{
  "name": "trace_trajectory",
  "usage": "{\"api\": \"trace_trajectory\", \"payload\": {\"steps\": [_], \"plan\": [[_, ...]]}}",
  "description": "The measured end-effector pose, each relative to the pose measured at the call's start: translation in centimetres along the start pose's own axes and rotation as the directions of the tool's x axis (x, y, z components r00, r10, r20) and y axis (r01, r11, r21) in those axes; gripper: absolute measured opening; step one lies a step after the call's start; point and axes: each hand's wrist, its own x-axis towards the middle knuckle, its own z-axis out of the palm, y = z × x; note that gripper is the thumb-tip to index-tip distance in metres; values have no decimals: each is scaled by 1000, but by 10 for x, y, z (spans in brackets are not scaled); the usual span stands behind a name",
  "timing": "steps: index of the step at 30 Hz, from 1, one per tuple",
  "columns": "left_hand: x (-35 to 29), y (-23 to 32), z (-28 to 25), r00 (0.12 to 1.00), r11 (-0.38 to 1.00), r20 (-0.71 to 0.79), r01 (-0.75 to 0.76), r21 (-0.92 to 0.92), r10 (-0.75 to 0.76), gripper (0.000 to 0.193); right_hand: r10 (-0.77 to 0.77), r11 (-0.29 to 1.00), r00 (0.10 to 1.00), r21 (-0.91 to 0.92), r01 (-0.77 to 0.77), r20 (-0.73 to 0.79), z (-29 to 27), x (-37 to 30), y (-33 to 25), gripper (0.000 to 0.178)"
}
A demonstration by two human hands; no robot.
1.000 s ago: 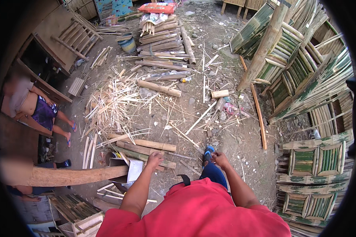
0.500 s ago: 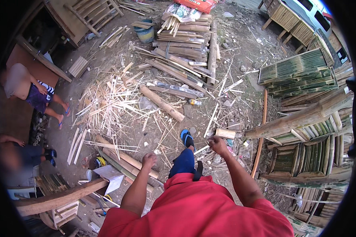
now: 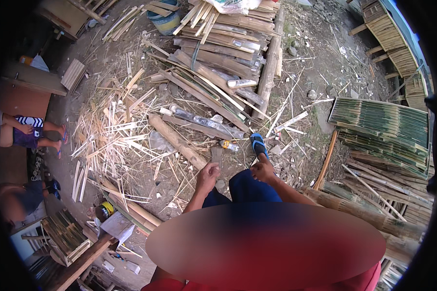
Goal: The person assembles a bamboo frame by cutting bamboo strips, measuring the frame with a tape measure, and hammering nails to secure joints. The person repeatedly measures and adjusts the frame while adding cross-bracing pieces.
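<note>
We see the left hand (image 3: 208, 175) at frame centre, fingers loosely curled and holding nothing, nearest the thick bamboo pole (image 3: 176, 141) running up-left from it, while the right hand (image 3: 263, 171), loosely closed and empty, lies farther off.

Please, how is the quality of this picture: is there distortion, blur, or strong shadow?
Head view: strong fisheye bending, so the stacked bamboo panels curve near the rim; black vignette at the corners; even daylight, no harsh shadows or glare; a smooth blurred patch covers the person's torso; the left hand, right hand and split bamboo pile look sharp.
</note>
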Motion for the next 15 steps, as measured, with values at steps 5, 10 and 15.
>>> {"api": "trace_trajectory", "payload": {"steps": [5,10,15], "plan": [[178,-83,78,951,963,-181,226,-146,-250,28,-205,641,961,-716,276,187,-76,292,16,29],[368,-180,161,938,931,-109,302,-206,-328,38,-278,835,959,-510,207,-64,-116,492,-5,40],[513,-212,199,863,820,-238,287,-495,-445,54,-396,701,918,-634,328,37,-108,567,-20,77]]}}
